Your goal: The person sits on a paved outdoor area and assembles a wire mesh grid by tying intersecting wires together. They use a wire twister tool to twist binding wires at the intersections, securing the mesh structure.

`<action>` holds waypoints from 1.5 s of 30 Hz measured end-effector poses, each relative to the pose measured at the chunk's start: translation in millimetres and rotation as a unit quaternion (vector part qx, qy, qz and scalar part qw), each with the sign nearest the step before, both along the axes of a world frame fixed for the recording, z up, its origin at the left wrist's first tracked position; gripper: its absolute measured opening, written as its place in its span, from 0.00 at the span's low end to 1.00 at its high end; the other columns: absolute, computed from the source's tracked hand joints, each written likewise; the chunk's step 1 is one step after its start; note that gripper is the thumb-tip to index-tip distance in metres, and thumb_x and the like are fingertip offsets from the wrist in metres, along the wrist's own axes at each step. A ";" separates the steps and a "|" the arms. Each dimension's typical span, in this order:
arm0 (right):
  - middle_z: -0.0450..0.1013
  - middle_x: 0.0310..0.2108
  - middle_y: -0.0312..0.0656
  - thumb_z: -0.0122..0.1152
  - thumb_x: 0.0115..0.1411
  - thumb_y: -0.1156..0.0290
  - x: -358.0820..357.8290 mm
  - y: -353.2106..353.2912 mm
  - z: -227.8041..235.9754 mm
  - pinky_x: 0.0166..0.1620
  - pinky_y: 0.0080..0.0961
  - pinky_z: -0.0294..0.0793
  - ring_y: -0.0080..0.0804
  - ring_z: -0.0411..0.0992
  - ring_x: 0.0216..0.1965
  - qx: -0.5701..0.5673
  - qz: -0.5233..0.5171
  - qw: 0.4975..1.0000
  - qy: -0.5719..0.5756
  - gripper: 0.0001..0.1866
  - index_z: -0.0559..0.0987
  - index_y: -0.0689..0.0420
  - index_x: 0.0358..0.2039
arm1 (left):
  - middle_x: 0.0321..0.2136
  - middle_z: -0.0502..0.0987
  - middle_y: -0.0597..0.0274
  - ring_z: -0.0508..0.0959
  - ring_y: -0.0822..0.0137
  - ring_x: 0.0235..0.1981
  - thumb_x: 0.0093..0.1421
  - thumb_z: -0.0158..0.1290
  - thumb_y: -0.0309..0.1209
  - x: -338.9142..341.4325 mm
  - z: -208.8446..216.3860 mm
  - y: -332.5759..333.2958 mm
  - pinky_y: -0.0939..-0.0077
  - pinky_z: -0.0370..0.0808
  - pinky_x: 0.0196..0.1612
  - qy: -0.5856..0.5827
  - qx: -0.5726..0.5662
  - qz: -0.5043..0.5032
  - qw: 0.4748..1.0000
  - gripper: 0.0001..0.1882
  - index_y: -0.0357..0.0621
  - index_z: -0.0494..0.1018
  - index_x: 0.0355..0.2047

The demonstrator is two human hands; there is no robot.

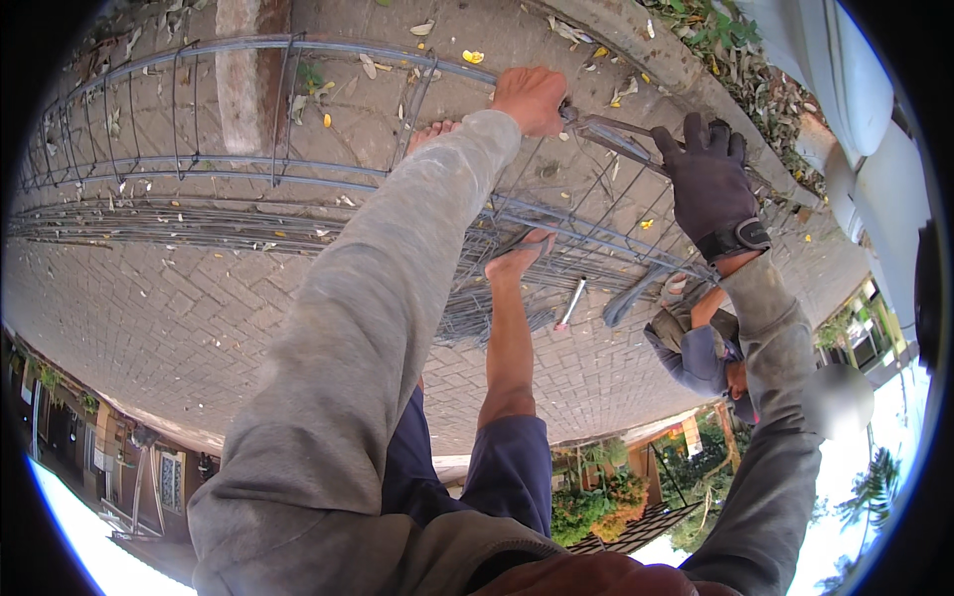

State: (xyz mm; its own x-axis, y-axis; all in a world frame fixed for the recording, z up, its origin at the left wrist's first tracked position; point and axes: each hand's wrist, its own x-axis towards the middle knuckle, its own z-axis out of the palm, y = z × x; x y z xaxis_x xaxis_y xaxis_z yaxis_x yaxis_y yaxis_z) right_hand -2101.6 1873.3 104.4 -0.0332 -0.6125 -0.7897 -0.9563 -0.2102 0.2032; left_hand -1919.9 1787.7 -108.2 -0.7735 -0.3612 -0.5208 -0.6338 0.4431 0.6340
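Observation:
A long reinforcing cage [278, 162] of grey steel bars and thin hoops runs across the paving in front of me. My bare left hand [532, 99] is closed at the cage's far bar; what is inside its fingers is hidden. A dark, narrow metal piece [618, 125], perhaps a tool handle, extends from beside that hand toward my right hand [711, 184]. That hand wears a dark glove, its fingers stretched and apart, with the thumb side close to the metal piece's end. Whether they touch I cannot tell.
Loose thin rods [179, 223] lie along the near side of the cage. A pale tube [571, 303] rests by my sandalled foot [517, 253]. Another person [696, 348] crouches at the right. A concrete post [240, 79] lies under the cage, and a curb [636, 50] borders the far side.

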 end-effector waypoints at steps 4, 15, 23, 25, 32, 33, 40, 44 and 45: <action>0.66 0.63 0.52 0.59 0.61 0.72 -2.4 -3.2 -0.9 0.60 0.53 0.67 0.55 0.68 0.60 0.014 -0.018 1.000 -0.008 0.28 0.72 0.46 0.63 | 0.38 0.85 0.54 0.84 0.50 0.43 0.43 0.67 0.29 -0.9 1.4 -2.3 0.56 0.78 0.44 -0.024 0.024 -0.015 0.999 0.21 0.56 0.86 0.42; 0.77 0.28 0.41 0.68 0.59 0.63 -54.8 -29.0 -3.7 0.37 0.34 0.76 0.32 0.79 0.29 0.142 -0.317 0.932 -0.104 0.13 0.83 0.61 0.35 | 0.36 0.85 0.55 0.84 0.50 0.41 0.43 0.67 0.31 3.3 1.7 -0.3 0.55 0.78 0.43 0.017 -0.003 -0.012 1.000 0.21 0.57 0.85 0.41; 0.80 0.25 0.51 0.72 0.47 0.63 32.2 96.7 -5.4 0.29 0.34 0.78 0.41 0.80 0.23 0.057 -0.614 0.763 -0.193 0.39 0.72 0.66 0.59 | 0.50 0.79 0.54 0.76 0.50 0.56 0.50 0.67 0.32 47.2 32.3 4.7 0.54 0.71 0.56 0.100 -0.094 -0.010 0.990 0.34 0.47 0.73 0.59; 0.80 0.28 0.54 0.70 0.50 0.60 79.1 121.9 -21.5 0.33 0.40 0.78 0.49 0.81 0.27 -0.043 -0.577 0.796 -0.175 0.34 0.74 0.65 0.56 | 0.52 0.77 0.53 0.72 0.48 0.58 0.52 0.66 0.32 81.7 61.3 28.3 0.53 0.68 0.60 0.141 -0.124 0.113 0.976 0.35 0.44 0.69 0.61; 0.79 0.32 0.57 0.69 0.52 0.57 132.4 166.9 -55.4 0.38 0.49 0.77 0.57 0.80 0.34 -0.120 -0.638 0.749 -0.133 0.31 0.75 0.62 0.53 | 0.41 0.80 0.49 0.81 0.54 0.38 0.53 0.66 0.30 177.9 213.2 172.0 0.63 0.78 0.40 -0.100 0.220 0.425 0.872 0.23 0.36 0.77 0.49; 0.80 0.33 0.57 0.69 0.53 0.57 126.1 168.9 -56.4 0.39 0.49 0.77 0.57 0.80 0.35 -0.111 -0.631 0.757 -0.128 0.32 0.74 0.62 0.54 | 0.38 0.81 0.51 0.82 0.57 0.35 0.53 0.67 0.31 184.9 230.0 191.3 0.65 0.79 0.38 -0.139 0.249 0.439 0.852 0.21 0.37 0.79 0.46; 0.79 0.40 0.66 0.75 0.41 0.66 56.5 134.1 -25.0 0.46 0.44 0.80 0.57 0.81 0.42 -0.059 -0.548 0.815 -0.180 0.48 0.66 0.68 0.63 | 0.35 0.81 0.59 0.81 0.66 0.36 0.55 0.69 0.34 166.2 204.3 246.5 0.70 0.78 0.40 -0.095 0.369 0.463 0.800 0.19 0.39 0.80 0.44; 0.71 0.18 0.39 0.65 0.60 0.70 43.3 112.7 -13.9 0.20 0.28 0.67 0.28 0.70 0.15 0.273 -0.810 0.263 -0.447 0.08 0.76 0.60 0.28 | 0.42 0.79 0.52 0.79 0.58 0.48 0.61 0.62 0.42 110.7 191.3 224.3 0.68 0.75 0.51 0.118 0.292 0.508 0.802 0.26 0.32 0.75 0.51; 0.70 0.18 0.39 0.65 0.60 0.66 44.2 114.1 -14.4 0.20 0.30 0.67 0.29 0.69 0.15 0.251 -0.788 0.305 -0.472 0.11 0.76 0.58 0.27 | 0.42 0.79 0.52 0.78 0.58 0.49 0.60 0.61 0.42 99.8 196.7 220.8 0.67 0.74 0.51 0.124 0.365 0.548 0.742 0.29 0.31 0.74 0.54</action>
State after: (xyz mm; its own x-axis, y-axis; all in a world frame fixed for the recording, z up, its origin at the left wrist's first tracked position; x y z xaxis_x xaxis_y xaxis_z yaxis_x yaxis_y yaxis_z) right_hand -2057.4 1987.3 90.1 0.4138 -0.2181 -0.8839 0.4681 0.8837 0.0011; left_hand -1820.1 2008.5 88.5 -0.3280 -0.5355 -0.7783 -0.1838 -0.7719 0.6086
